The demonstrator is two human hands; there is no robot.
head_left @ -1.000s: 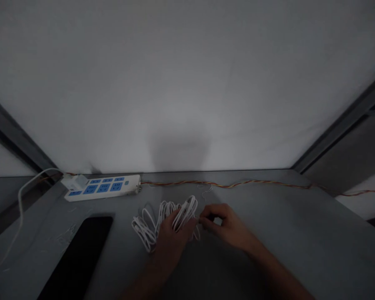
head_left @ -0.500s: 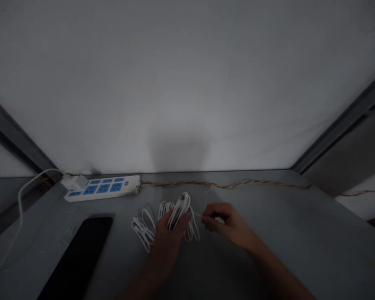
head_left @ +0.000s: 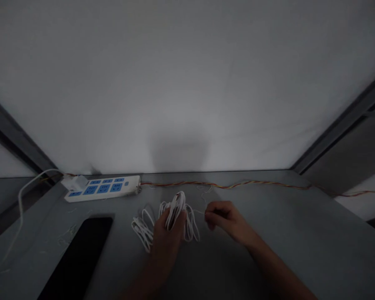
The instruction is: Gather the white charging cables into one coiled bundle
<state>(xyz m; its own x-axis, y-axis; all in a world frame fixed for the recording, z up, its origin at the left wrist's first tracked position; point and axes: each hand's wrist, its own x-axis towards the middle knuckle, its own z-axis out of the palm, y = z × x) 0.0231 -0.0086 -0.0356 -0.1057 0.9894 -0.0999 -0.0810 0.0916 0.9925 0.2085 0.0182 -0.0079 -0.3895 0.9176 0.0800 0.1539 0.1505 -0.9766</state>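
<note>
In the head view, your left hand (head_left: 167, 237) is closed around the coiled white cable (head_left: 176, 207) on the grey table (head_left: 284, 221). Your right hand (head_left: 225, 218) pinches a thin pale strand (head_left: 199, 212) running from the coil.

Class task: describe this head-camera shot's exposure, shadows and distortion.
Head view: underexposed, so the right hand is dark, its fingers hard to read; a soft shadow lies on the pale wall; wide-angle distortion splays the grey frame rails outward.
</note>
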